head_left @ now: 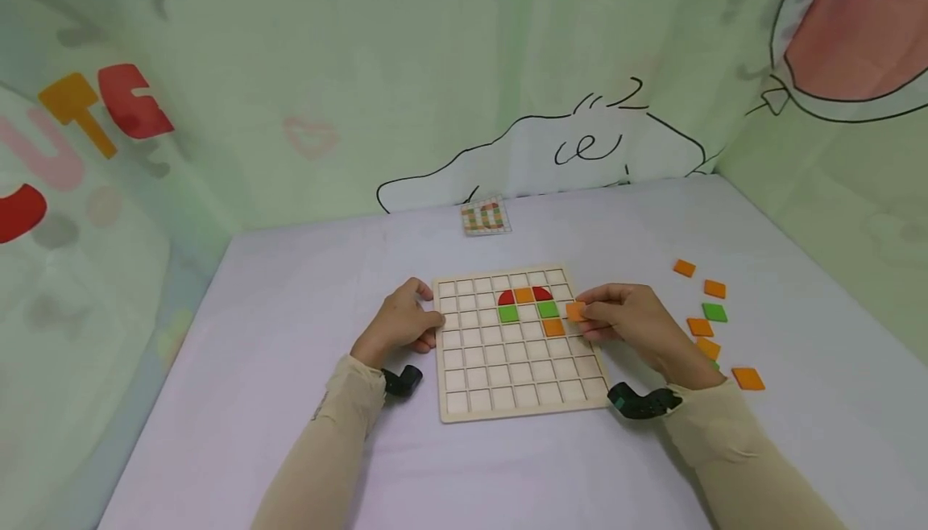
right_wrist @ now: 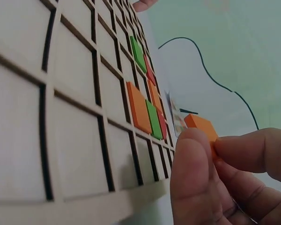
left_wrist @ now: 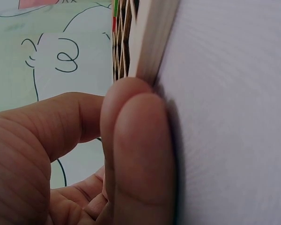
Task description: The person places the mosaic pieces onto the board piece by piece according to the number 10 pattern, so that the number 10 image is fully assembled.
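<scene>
A pale wooden grid board [head_left: 486, 377] lies on the table in front of me. Set in its cells are two red rounded tiles [head_left: 540, 294], two green tiles [head_left: 509, 314] and two orange tiles [head_left: 554, 327]. My right hand [head_left: 627, 316] pinches an orange square tile [right_wrist: 202, 124] between thumb and fingers, over the board's right edge in the head view. On the opposite side, my left hand [head_left: 402, 316] rests against the board's left edge. Its fingertips [left_wrist: 143, 117] meet the wooden side in the left wrist view.
Several loose orange tiles [head_left: 699, 327] and green tiles [head_left: 714, 312] lie scattered to the right of the board. A small pattern card [head_left: 485, 217] lies at the back of the white table [head_left: 326, 248]. Behind stands a printed green curtain [head_left: 326, 47].
</scene>
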Demonstrator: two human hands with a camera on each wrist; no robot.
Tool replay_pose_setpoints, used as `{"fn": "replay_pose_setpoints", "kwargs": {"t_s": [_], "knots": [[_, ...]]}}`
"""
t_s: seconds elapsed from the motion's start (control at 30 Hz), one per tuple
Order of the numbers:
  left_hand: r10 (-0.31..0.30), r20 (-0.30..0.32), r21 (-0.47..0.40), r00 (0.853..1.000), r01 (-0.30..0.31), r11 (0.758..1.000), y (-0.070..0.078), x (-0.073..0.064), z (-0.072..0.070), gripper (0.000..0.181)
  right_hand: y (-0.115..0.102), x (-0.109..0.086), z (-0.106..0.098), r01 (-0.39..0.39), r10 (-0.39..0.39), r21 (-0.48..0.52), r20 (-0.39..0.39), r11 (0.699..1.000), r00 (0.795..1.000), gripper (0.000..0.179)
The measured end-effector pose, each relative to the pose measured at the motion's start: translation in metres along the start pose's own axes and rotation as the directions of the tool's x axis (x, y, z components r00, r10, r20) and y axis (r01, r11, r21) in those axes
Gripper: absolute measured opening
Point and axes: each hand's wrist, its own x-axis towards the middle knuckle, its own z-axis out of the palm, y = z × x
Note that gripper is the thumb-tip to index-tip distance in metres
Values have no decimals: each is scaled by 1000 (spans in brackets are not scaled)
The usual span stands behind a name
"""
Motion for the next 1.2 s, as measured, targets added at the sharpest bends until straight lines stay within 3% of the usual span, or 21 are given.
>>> {"fn": "replay_pose_setpoints", "kwargs": {"t_s": [0.67, 1.2], "knots": [[5, 4, -10, 1000, -5, 1000, -1, 4, 0, 38, -9, 16, 30, 11, -14, 43, 90, 999, 996, 35], [0, -2, -2, 1000, 0, 1000, -1, 4, 0, 38, -16, 27, 57, 8, -6, -17, 145, 1000, 989, 25]]}}
